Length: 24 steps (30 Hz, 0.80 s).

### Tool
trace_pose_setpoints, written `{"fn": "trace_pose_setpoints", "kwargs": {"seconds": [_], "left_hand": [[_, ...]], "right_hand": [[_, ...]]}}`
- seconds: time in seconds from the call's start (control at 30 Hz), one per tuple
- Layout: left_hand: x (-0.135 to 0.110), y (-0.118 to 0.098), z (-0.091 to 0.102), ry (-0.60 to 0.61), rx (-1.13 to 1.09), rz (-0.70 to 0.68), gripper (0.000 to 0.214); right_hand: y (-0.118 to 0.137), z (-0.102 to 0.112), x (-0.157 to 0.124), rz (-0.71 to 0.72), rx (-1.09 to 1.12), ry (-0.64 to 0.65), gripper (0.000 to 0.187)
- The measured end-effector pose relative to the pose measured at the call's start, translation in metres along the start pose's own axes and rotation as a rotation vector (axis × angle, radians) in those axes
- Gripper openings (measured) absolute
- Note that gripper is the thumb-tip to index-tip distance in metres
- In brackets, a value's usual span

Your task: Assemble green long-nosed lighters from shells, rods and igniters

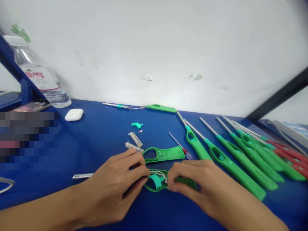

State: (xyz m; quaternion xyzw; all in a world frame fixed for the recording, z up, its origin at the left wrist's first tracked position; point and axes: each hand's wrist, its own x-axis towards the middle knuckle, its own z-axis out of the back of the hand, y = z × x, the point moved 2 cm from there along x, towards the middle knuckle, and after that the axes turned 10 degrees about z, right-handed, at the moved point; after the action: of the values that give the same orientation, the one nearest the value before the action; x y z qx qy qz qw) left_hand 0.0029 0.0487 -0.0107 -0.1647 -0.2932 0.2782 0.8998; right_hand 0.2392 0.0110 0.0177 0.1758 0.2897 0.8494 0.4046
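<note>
An opened green gas lighter half-shell point(154, 190) lies on the blue table between my hands. Inside it sit a teal trigger point(156, 181) and looped white wires point(158, 173). My left hand point(120, 183) has its fingers closed on the shell's left end, where a metal tube point(82, 176) sticks out beyond the hand. My right hand point(192, 178) is pinched over the shell's right part; the wires run up to its fingertips, which hide what they grip. Just behind lies the other green half-shell point(168, 154), inner side up.
Two clear fuel tanks point(136, 139), a loose teal trigger point(137, 125) and a screwdriver point(184, 150) lie behind the hands. Several green lighters point(237, 157) and red ones point(292, 154) fan out right. A taken-apart lighter point(161, 108), white earphone case point(74, 114) and water bottle point(43, 77) stand farther back.
</note>
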Motion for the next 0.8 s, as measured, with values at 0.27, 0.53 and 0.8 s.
{"fn": "trace_pose_setpoints", "kwargs": {"seconds": [0.27,0.53,0.8], "left_hand": [[-0.006,0.008,-0.002,-0.047,0.030,-0.027,0.016],[-0.006,0.013,-0.005,-0.025,0.039,-0.023,0.016],[-0.006,0.013,-0.006,-0.037,0.046,-0.026,0.016]], "right_hand": [[-0.007,-0.002,-0.002,-0.054,0.003,-0.026,0.018],[-0.009,-0.004,-0.002,-0.016,-0.006,-0.025,0.025],[-0.007,-0.004,-0.001,-0.003,-0.012,-0.009,0.021]]}}
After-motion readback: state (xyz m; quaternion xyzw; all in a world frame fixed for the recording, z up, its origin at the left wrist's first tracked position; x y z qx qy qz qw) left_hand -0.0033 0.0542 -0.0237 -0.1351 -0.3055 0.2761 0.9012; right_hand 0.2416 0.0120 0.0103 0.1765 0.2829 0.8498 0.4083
